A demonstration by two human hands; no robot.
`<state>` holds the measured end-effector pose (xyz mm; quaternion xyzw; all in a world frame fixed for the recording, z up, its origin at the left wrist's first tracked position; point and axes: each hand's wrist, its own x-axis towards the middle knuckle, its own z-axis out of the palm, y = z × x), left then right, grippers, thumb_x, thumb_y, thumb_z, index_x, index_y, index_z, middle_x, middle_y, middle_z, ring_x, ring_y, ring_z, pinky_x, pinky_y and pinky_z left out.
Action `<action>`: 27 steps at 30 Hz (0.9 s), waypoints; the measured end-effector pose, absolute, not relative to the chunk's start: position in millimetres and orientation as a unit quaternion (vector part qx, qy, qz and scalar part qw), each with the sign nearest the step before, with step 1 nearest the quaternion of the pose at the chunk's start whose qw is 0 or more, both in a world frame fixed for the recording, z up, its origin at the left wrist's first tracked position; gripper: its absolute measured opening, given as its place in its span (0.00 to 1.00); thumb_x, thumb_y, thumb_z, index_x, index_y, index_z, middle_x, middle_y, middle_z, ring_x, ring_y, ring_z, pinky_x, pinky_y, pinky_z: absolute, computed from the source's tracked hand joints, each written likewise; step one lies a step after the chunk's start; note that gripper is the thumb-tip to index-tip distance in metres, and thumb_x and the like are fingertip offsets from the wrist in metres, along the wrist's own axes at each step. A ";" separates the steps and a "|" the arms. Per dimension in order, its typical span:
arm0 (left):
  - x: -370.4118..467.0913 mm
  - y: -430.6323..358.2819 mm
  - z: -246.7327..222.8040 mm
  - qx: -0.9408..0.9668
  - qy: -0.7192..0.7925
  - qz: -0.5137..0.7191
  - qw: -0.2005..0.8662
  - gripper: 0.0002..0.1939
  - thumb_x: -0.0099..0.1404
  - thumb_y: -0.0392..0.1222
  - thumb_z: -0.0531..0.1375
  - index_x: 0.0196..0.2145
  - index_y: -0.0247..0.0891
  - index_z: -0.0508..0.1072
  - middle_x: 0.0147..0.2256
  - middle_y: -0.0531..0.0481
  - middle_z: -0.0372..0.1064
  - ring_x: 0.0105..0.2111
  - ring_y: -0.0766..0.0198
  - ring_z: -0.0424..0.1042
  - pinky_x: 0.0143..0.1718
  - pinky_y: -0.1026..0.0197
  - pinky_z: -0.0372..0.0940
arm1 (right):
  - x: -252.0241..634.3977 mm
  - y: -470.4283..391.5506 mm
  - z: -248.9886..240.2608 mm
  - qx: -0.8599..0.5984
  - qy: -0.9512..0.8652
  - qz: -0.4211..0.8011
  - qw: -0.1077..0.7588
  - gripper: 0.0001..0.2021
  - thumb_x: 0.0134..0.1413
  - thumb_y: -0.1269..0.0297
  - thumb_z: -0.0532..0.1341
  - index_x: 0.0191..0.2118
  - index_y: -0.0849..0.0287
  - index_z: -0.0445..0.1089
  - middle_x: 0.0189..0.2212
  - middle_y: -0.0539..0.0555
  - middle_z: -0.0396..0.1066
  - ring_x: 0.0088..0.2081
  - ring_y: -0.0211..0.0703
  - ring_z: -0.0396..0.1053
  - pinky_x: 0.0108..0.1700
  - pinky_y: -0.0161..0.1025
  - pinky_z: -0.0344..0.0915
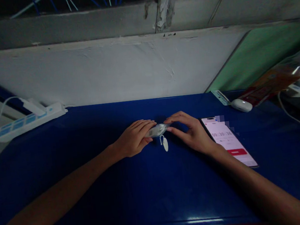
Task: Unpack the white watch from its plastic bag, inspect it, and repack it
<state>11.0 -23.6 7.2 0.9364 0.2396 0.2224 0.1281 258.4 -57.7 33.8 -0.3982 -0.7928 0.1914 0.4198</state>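
Note:
A small greyish item in what looks like clear plastic wrapping [156,130] is held between my hands above the blue table [147,191]. From it hangs a white oval tag [165,143] on a short pale cord or chain. My left hand [136,138] is closed round the item's left end, fingers over the top and thumb below. At the right end, my right hand [188,130] pinches the edge of the plastic between thumb and fingers. What lies inside the wrapping is too blurred to name.
A phone [229,141] showing a timer lies beside my right forearm. Behind it are a white mouse [242,105], a small card [220,98] and a plastic bag [272,78]. To the left sits a white power strip [30,121] with a cable. A pale wall [113,73] borders the table's back.

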 end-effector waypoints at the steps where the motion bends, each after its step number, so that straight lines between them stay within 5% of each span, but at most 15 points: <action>1: 10.3 -23.6 7.4 0.936 0.235 0.227 0.134 0.26 0.76 0.51 0.42 0.63 0.34 0.58 0.61 0.35 0.62 0.62 0.51 0.61 0.64 0.43 0.56 | 258.2 -58.6 36.3 -0.394 -0.781 0.195 0.444 0.06 0.60 0.60 0.64 0.41 0.53 0.76 0.38 0.54 0.75 0.42 0.48 0.73 0.47 0.51 0.71; 7: 5.7 -19.9 7.9 0.925 0.272 0.232 0.132 0.30 0.75 0.49 0.47 0.67 0.33 0.46 0.64 0.32 0.55 0.64 0.48 0.58 0.64 0.42 0.56 | 260.7 -58.0 38.5 -0.456 -0.654 0.272 0.539 0.05 0.58 0.60 0.65 0.37 0.54 0.75 0.34 0.51 0.77 0.37 0.45 0.74 0.42 0.46 0.72; 11: 6.1 -19.7 11.6 0.926 0.277 0.222 0.128 0.47 0.69 0.53 0.57 0.70 0.36 0.30 0.69 0.31 0.39 0.68 0.44 0.48 0.65 0.42 0.53 | 261.3 -51.5 29.3 -0.472 -0.598 0.372 0.530 0.09 0.55 0.57 0.66 0.38 0.56 0.75 0.33 0.52 0.78 0.33 0.44 0.74 0.35 0.43 0.73; 17: 9.8 -20.4 12.5 0.938 0.257 0.207 0.101 0.66 0.57 0.59 0.68 0.69 0.37 0.22 0.70 0.30 0.27 0.70 0.39 0.36 0.67 0.39 0.48 | 255.7 -46.9 9.9 -0.453 -0.583 0.455 0.497 0.14 0.55 0.57 0.65 0.46 0.56 0.73 0.36 0.55 0.77 0.35 0.45 0.75 0.38 0.47 0.76; 20: 9.5 -17.4 9.8 0.941 0.255 0.204 0.091 0.66 0.55 0.61 0.69 0.70 0.37 0.26 0.70 0.29 0.28 0.69 0.38 0.37 0.66 0.38 0.47 | 252.2 -48.0 4.1 -0.441 -0.620 0.445 0.472 0.16 0.58 0.58 0.63 0.51 0.55 0.70 0.38 0.56 0.77 0.36 0.47 0.76 0.41 0.50 0.76; 23: 8.2 -14.2 5.8 0.944 0.258 0.184 0.096 0.61 0.55 0.63 0.68 0.70 0.34 0.37 0.68 0.29 0.41 0.69 0.39 0.42 0.67 0.38 0.45 | 250.1 -51.0 3.1 -0.448 -0.696 0.355 0.434 0.18 0.62 0.61 0.59 0.56 0.56 0.67 0.49 0.60 0.75 0.47 0.51 0.75 0.52 0.55 0.72; 27: 7.2 -14.5 -0.6 0.932 0.311 0.151 0.110 0.57 0.56 0.69 0.63 0.68 0.28 0.49 0.65 0.26 0.50 0.67 0.38 0.46 0.66 0.39 0.48 | 250.9 -52.6 7.1 -0.451 -0.828 0.158 0.294 0.23 0.64 0.61 0.56 0.62 0.62 0.63 0.65 0.66 0.60 0.67 0.60 0.54 0.65 0.62 0.55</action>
